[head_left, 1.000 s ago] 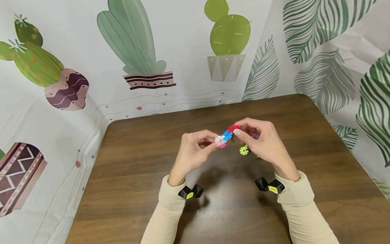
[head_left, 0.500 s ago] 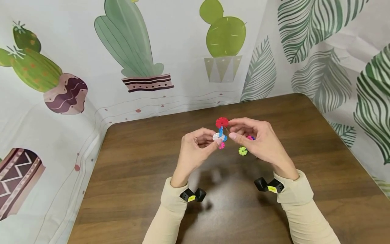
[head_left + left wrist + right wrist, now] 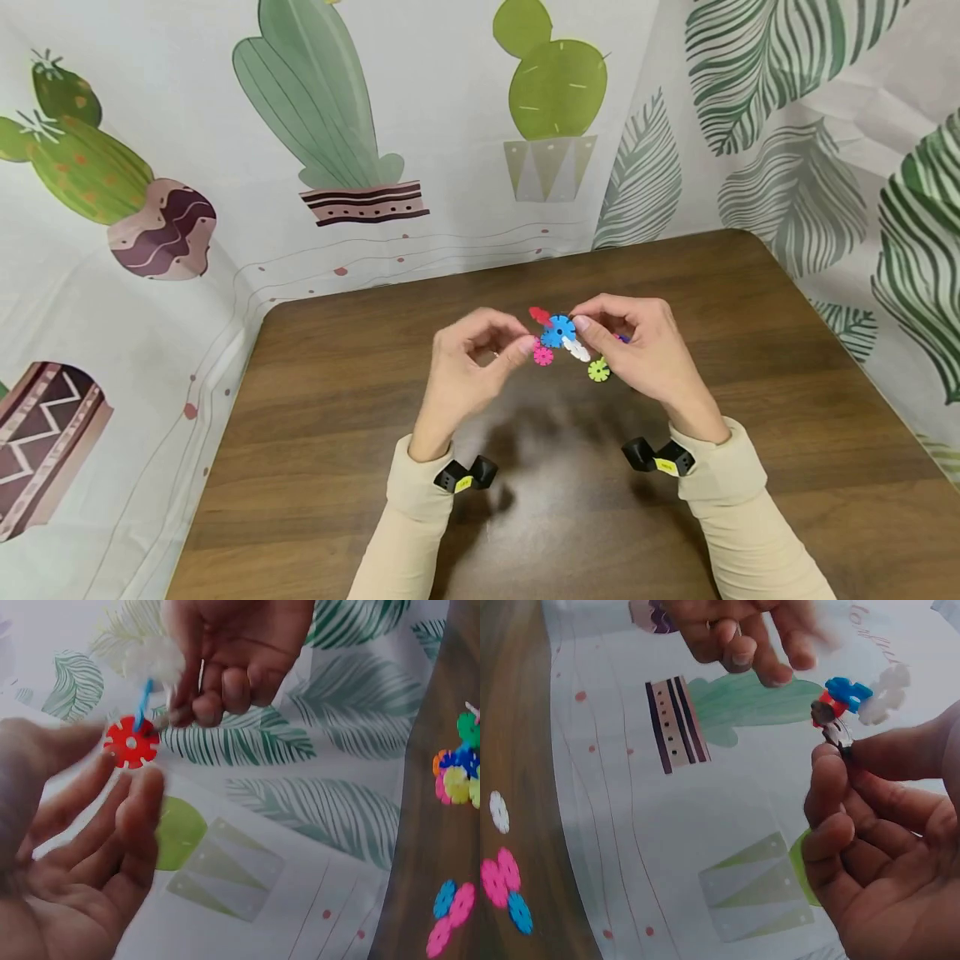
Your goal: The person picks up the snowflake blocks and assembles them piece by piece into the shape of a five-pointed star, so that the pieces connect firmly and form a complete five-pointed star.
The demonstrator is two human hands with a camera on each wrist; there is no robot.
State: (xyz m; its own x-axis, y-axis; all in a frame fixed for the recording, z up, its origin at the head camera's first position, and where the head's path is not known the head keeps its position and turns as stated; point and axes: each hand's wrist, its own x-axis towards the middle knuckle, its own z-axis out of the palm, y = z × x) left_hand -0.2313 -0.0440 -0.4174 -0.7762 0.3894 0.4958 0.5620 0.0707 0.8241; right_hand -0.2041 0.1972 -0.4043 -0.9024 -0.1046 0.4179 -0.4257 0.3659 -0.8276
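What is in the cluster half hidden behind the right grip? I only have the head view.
Observer: The left wrist view shows a green piece there.
Operator: And is anything hidden behind the left grip?
Observer: The right wrist view shows a white disc on the table, apart from the pink discs.
Operator: From my angle I can't judge: does that grip touch the red disc?
Observer: No, the right wrist view shows a gap between them.

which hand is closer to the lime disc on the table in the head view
Right. The right hand is raised just right of the lime disc; the left hand is farther off, to its left.
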